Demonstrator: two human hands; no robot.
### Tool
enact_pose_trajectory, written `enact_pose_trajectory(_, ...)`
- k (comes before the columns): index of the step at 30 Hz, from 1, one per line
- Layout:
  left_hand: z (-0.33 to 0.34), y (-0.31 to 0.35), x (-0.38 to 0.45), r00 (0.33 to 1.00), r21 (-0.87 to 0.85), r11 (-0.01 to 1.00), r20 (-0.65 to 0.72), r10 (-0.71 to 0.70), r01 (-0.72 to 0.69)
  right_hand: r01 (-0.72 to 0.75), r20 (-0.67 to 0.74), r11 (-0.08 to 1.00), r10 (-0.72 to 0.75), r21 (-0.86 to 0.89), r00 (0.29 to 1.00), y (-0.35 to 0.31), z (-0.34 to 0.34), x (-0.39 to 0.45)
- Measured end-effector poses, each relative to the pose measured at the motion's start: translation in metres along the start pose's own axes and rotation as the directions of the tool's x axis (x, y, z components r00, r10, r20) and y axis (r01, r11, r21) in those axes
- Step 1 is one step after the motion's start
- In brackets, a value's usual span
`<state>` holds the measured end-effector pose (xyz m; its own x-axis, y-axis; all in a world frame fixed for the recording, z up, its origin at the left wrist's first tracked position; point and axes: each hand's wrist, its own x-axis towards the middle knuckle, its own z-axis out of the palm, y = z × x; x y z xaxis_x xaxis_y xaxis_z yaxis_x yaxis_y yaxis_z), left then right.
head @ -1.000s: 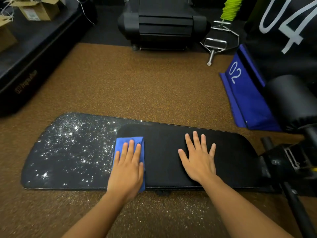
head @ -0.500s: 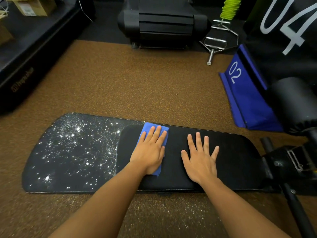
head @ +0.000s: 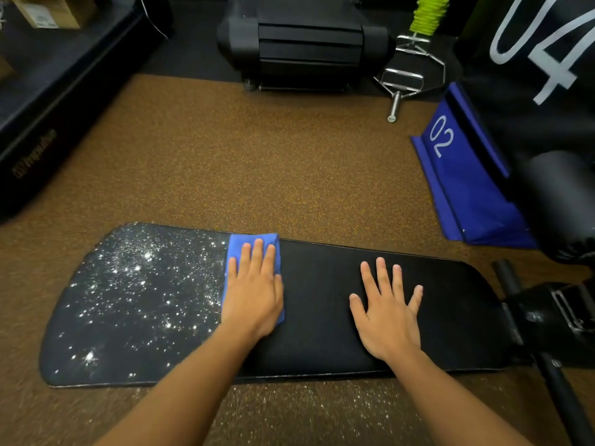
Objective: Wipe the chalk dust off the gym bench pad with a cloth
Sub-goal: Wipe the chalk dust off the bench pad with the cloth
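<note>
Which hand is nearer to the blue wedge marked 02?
The right hand. It lies flat on the clean part of the bench pad, below-left of the blue wedge. The left hand presses the cloth, farther left.

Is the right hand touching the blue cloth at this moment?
Apart. The head view shows the right hand flat on bare black bench pad, with a clear stretch of pad between it and the blue cloth, which lies under the left hand.
</note>
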<state>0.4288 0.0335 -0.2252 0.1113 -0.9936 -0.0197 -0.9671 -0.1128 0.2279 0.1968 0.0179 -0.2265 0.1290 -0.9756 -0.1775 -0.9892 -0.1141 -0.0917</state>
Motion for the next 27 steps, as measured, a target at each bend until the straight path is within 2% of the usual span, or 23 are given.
enact_pose_trajectory(4,0.007,0.024,0.000,0.986,0.031,0.989,0.092,0.141,-0.145,-0.014,0.010,1.000,0.014,-0.019,1.000,-0.003,0.000,0.001)
enact_pose_trajectory(9,0.006,0.013,0.021,0.965,0.064,0.968,0.119,0.236,-0.244,-0.022,0.027,1.000,0.022,-0.008,0.999,-0.005,-0.006,0.002)
enact_pose_trajectory(12,0.001,0.004,0.029,0.976,0.043,0.979,0.096,0.197,-0.201,-0.018,0.038,1.000,0.017,0.011,0.999,-0.007,-0.009,0.002)
enact_pose_trajectory(20,-0.007,-0.045,0.003,0.999,0.011,0.999,-0.003,-0.041,0.041,0.016,0.019,0.998,-0.018,0.060,1.000,-0.014,-0.010,0.001)
enact_pose_trajectory(23,-0.010,-0.057,-0.025,0.997,-0.002,0.997,-0.019,-0.073,0.073,0.023,0.027,0.998,-0.024,0.053,0.999,-0.019,-0.006,-0.001)
enact_pose_trajectory(27,-0.004,-0.042,-0.062,0.999,-0.010,0.999,0.000,-0.053,0.053,0.009,0.034,1.000,-0.010,0.029,0.999,-0.020,-0.002,-0.001)
